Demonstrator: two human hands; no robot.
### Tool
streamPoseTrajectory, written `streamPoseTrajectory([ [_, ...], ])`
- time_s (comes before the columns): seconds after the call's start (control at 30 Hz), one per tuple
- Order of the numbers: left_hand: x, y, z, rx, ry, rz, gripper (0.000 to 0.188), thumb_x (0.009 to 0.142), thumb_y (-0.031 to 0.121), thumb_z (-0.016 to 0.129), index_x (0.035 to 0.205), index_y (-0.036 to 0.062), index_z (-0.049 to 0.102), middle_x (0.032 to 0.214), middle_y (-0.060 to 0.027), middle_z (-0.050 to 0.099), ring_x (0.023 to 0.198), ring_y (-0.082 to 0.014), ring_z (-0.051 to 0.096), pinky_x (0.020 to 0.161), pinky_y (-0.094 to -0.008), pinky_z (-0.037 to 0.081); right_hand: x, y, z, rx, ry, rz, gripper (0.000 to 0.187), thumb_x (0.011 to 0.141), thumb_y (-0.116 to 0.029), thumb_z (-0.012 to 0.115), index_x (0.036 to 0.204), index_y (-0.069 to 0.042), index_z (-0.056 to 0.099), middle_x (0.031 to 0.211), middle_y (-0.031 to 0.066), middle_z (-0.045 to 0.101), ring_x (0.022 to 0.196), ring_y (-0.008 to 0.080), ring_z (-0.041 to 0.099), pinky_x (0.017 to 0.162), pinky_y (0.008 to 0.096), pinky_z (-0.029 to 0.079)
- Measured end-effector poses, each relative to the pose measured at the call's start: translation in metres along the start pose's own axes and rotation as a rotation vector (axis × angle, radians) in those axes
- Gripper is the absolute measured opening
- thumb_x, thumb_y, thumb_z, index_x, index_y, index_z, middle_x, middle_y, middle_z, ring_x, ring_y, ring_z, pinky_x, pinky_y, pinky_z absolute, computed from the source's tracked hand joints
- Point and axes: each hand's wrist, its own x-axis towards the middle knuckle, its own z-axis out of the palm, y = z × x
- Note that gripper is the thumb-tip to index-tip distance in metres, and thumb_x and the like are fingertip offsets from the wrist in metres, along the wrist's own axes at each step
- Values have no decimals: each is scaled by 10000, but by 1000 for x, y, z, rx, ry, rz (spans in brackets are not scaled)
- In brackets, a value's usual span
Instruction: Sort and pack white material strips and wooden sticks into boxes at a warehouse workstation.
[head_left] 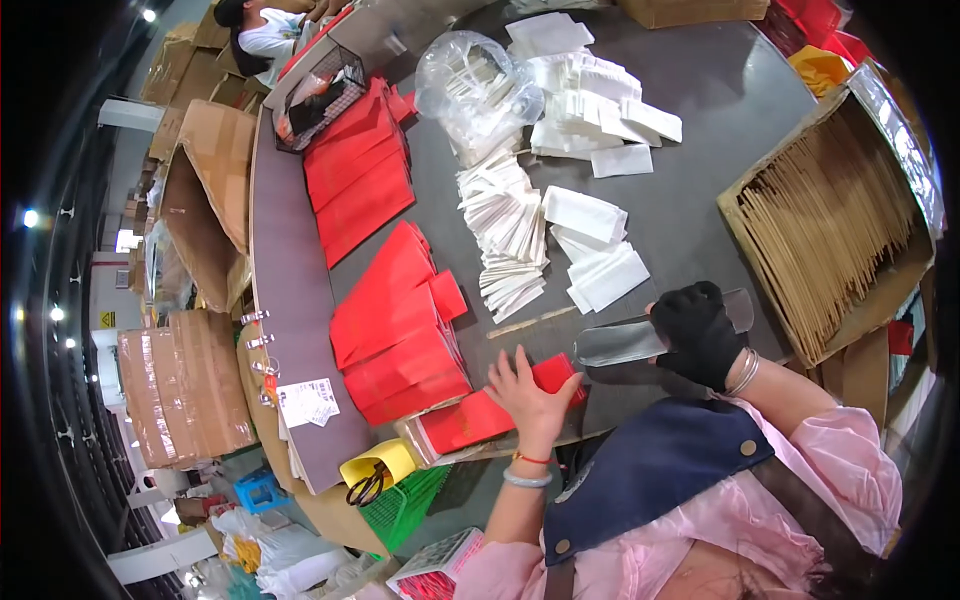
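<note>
My left hand, bare, has its fingers spread over a flat red packet near the table's front edge. The packet's right end shows beyond the thumb. To the right, my right hand in a black glove is closed round a long, clear strip that looks like a plastic sleeve. Its two ends stick out on either side of the fist. A thin tan strip lies on the table beyond my left hand. Fanned red packets lie to the left of it.
White folded papers lie in rows mid-table, with a clear plastic bag behind. A carton packed with thin brown upright pieces stands at the right. Scissors sit in a yellow holder at the front left edge. Another person is far left.
</note>
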Motion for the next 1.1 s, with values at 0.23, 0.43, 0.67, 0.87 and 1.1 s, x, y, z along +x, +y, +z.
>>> streamPoseTrajectory([
  [0.23, 2, -19, 1, -180, 9, -8, 978, 639, 526, 824, 1375, 8, 441, 1439, -194, 379, 1374, -407, 256, 1141, -591, 92, 11, -12, 15, -71, -145, -107, 627, 610, -399, 810, 1119, -93, 608, 1027, 100, 607, 1008, 291, 574, 946, 463, 364],
  [0.43, 16, -6, 7, -226, -30, 189, 799, 741, 334, 810, 1377, 9, 452, 1413, -233, 431, 1331, -391, 380, 1126, -501, 248, 36, -44, 62, 67, -405, -207, 644, 688, -492, 747, 1185, -109, 599, 1151, 130, 602, 1105, 309, 548, 975, 497, 360],
  [0.67, 105, -48, 8, -80, 176, 304, 263, 793, 155, 715, 992, 4, 630, 968, -161, 603, 931, -346, 550, 820, -447, 439, -67, 69, -8, 245, 317, 322, 247, 760, -225, 746, 962, -94, 691, 923, 108, 672, 914, 272, 649, 814, 365, 503],
  [0.87, 113, -36, 2, -42, 111, 469, 105, 849, 67, 658, 915, -5, 619, 857, -154, 591, 778, -329, 582, 697, -414, 473, -199, 148, -65, -264, 408, 794, 153, 744, -131, 694, 886, -78, 673, 875, 118, 665, 853, 313, 655, 747, 394, 532],
  [1.1, 113, -28, -13, 31, 107, 432, 82, 919, 60, 529, 936, -15, 556, 847, -210, 610, 781, -392, 597, 690, -460, 464, -191, 150, -67, -392, 44, 800, 119, 702, -199, 674, 784, -113, 682, 805, 87, 678, 833, 280, 675, 713, 407, 529],
])
